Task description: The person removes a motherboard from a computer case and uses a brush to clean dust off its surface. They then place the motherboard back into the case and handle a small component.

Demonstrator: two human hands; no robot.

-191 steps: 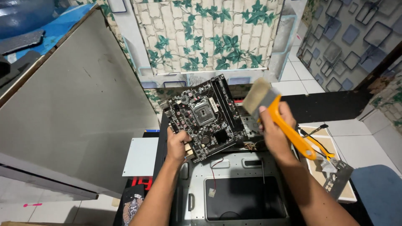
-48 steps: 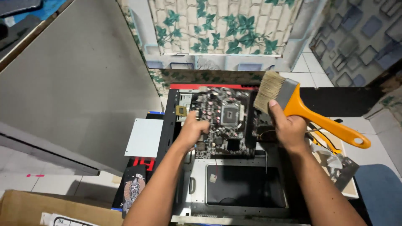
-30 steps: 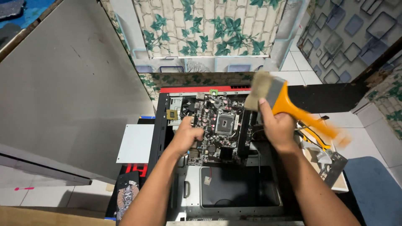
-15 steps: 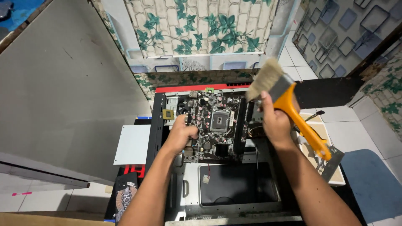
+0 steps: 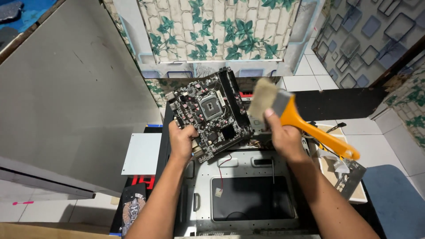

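Below me the open computer case (image 5: 248,194) lies on the floor. At 11 o'clock my left hand (image 5: 182,140) grips the motherboard (image 5: 208,113) by its edge; it looks stiff, light, fragile. My right hand (image 5: 283,137) is closed around the orange brush (image 5: 287,113).

Black motherboard (image 5: 210,115), orange-handled brush (image 5: 301,119), green leaf-patterned brick wallpaper (image 5: 217,28).

Far wall: covered in brick-pattern paper (image 5: 212,31) printed with green ivy.
Right wall: a grey square-tile pattern (image 5: 367,40) is seen.
Floor: white tiles (image 5: 310,73), evenly lit.
Left: a large grey panel (image 5: 66,102) is propped at a slant.
Lower right: a blue seat (image 5: 394,199) is partly visible.
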